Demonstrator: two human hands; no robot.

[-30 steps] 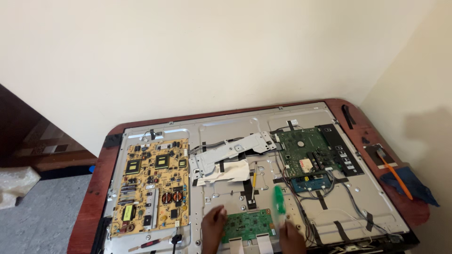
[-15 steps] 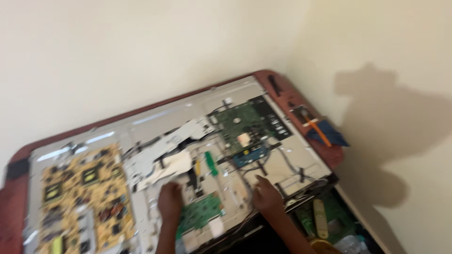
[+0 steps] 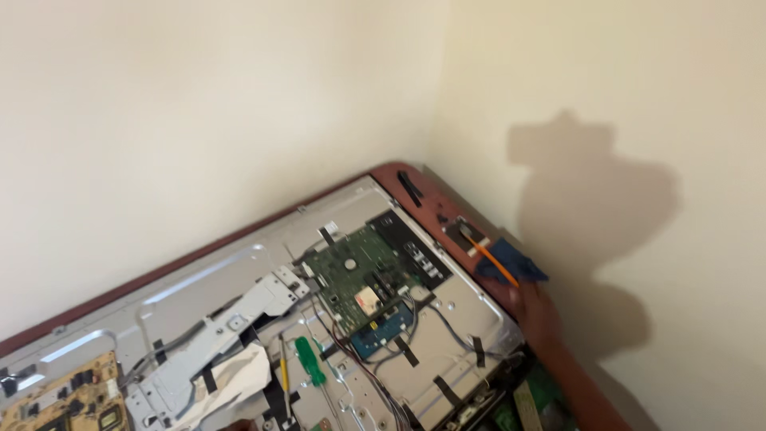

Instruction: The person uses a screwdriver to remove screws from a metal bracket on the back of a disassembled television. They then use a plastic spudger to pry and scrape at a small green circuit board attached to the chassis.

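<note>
At right worktop [image 3: 435,209] edge, right hand [image 3: 536,313] reached blue cloth [image 3: 511,262], grip unclear; soft, light; pinch anywhere. Left hand unseen.

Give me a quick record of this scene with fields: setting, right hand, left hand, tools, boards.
setting: opened flat-screen panel lying back up on a reddish-brown table in a room corner
right hand: right hand at the table's right edge, touching a blue cloth with an orange tool on it
left hand: only a sliver at the bottom edge, grip unclear
tools: green-handled screwdriver on the panel
boards: green circuit board near centre, yellow circuit board at lower left
</note>
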